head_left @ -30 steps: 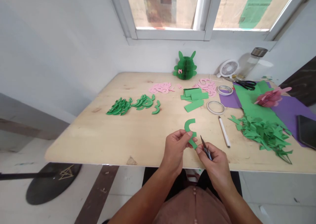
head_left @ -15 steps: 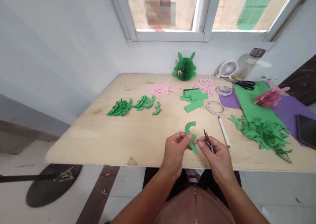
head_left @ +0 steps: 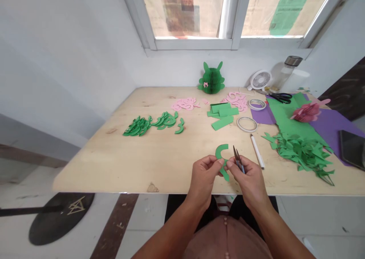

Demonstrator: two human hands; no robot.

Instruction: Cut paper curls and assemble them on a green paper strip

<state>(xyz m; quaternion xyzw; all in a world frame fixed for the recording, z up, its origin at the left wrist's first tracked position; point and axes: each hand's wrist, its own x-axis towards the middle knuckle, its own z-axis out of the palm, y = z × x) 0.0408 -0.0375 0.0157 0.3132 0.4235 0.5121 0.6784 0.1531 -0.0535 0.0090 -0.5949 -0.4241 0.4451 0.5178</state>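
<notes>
My left hand (head_left: 203,178) pinches a curved green paper cutout (head_left: 220,151) between thumb and fingers, above the table's front edge. A small pair of scissors (head_left: 237,154) sits in my right hand (head_left: 250,177), blades pointing up and away from me; my palm hides the handles. The right thumb and fingertip also touch the cutout's right side. Farther left lie a heap of cut green paper pieces (head_left: 138,126), a second pile of green curves (head_left: 165,120) and a single green curve (head_left: 180,126). A white pen (head_left: 257,151) rests right of my right hand.
Green paper strips (head_left: 222,116), pink cutouts (head_left: 184,104) and tape rolls (head_left: 246,124) lie mid-table. Green scraps (head_left: 303,152), black scissors (head_left: 281,97) and a phone (head_left: 353,148) are on the right. Behind stand a green honeycomb paper figure (head_left: 212,80), a fan (head_left: 260,80) and a bottle (head_left: 286,74).
My right fingers have moved left against the cutout, and the scissors have shifted slightly left and up. The cutout sits slightly lower. The whole view has shifted a little.
</notes>
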